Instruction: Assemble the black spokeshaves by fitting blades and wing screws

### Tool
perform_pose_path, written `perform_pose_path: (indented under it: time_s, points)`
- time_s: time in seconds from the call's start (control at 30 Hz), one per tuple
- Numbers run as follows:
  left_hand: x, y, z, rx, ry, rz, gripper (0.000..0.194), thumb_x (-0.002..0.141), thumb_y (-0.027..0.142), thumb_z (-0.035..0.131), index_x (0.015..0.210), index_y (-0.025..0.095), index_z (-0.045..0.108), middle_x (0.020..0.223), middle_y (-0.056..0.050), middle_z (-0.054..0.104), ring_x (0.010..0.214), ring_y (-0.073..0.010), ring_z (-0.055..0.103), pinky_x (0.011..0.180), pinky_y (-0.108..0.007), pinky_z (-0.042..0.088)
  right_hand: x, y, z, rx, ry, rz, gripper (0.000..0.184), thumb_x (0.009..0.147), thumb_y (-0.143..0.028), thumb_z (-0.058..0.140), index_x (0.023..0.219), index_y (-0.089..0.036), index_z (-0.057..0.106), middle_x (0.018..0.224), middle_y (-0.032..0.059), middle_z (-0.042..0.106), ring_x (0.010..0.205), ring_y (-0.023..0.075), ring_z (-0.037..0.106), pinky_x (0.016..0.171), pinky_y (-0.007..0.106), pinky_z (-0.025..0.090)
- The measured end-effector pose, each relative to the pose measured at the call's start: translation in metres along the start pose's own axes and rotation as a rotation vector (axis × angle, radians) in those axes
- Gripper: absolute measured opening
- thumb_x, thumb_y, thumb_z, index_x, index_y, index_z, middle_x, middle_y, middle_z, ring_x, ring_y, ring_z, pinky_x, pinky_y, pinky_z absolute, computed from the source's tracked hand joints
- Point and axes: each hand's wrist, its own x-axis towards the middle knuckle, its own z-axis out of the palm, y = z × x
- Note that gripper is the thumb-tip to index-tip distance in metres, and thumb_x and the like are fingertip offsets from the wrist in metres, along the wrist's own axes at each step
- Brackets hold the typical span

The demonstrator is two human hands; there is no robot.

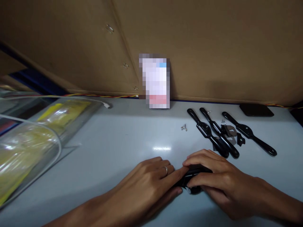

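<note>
Both hands meet over a small black metal tool (pixel 192 179) lying on the pale table (pixel 118 145) near its front edge. My right hand (pixel 214 176) curls over the top of the tool with its fingers closed around it. My left hand (pixel 151 179), with a ring on one finger, presses its fingertips against the tool's left end. Most of the tool is hidden under the fingers.
Three black two-handled tools (pixel 214 134) lie to the right rear with small metal plates (pixel 229 130) and a wing nut (pixel 184 127). A dark flat object (pixel 256 110) sits by the cardboard wall (pixel 201 47). A clear curved plastic cover (pixel 30 138) over yellow packets fills the left.
</note>
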Motion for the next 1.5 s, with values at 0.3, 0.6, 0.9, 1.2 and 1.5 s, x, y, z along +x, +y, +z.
perform_pose_path:
  time_s: [0.3, 0.6, 0.9, 1.2, 1.5]
  points:
    - [0.001, -0.003, 0.0, -0.013, 0.004, -0.002, 0.028, 0.11, 0.027, 0.035, 0.132, 0.019, 0.051, 0.077, 0.0, 0.067, 0.062, -0.0188, 0.061, 0.057, -0.033, 0.046, 0.0, -0.002, 0.003, -0.004, 0.076, 0.067, 0.013, 0.096, -0.01, 0.059, 0.098, -0.019, 0.07, 0.12, 0.0078, 0.068, 0.112, 0.0188, 0.061, 0.098, 0.036, 0.053]
    - [-0.004, 0.018, 0.013, 0.183, 0.148, -0.01, 0.036, 0.111, 0.02, 0.027, 0.131, 0.004, 0.051, 0.064, -0.001, 0.064, 0.055, -0.0183, 0.06, 0.052, -0.031, 0.048, -0.003, -0.008, 0.031, -0.489, 0.26, 0.053, 0.036, 0.101, -0.038, 0.057, 0.079, -0.012, 0.068, 0.095, 0.0164, 0.071, 0.093, 0.0298, 0.065, 0.078, 0.043, 0.057]
    - [-0.001, 0.023, 0.011, 0.181, 0.114, -0.011, 0.036, 0.11, 0.019, 0.025, 0.129, 0.003, 0.052, 0.063, -0.001, 0.063, 0.053, -0.0178, 0.059, 0.049, -0.031, 0.049, -0.004, -0.012, 0.039, -0.541, 0.349, 0.114, 0.039, 0.101, -0.032, 0.055, 0.07, -0.013, 0.068, 0.094, 0.016, 0.074, 0.094, 0.0309, 0.069, 0.078, 0.044, 0.059]
    - [-0.002, 0.021, 0.014, 0.167, 0.126, -0.008, 0.036, 0.11, 0.019, 0.027, 0.129, 0.002, 0.053, 0.063, -0.001, 0.062, 0.051, -0.0173, 0.057, 0.048, -0.031, 0.046, -0.001, -0.014, 0.042, -0.476, 0.396, 0.158, 0.023, 0.089, -0.021, 0.061, 0.068, -0.013, 0.067, 0.09, 0.0141, 0.071, 0.088, 0.0281, 0.065, 0.074, 0.043, 0.057]
    - [-0.002, 0.022, 0.014, 0.161, 0.133, -0.014, 0.037, 0.11, 0.019, 0.026, 0.13, 0.002, 0.052, 0.065, -0.002, 0.063, 0.052, -0.0169, 0.057, 0.05, -0.031, 0.046, 0.001, -0.015, 0.044, -0.485, 0.411, 0.175, 0.018, 0.083, -0.018, 0.062, 0.068, -0.013, 0.069, 0.09, 0.0138, 0.072, 0.085, 0.027, 0.065, 0.073, 0.041, 0.056]
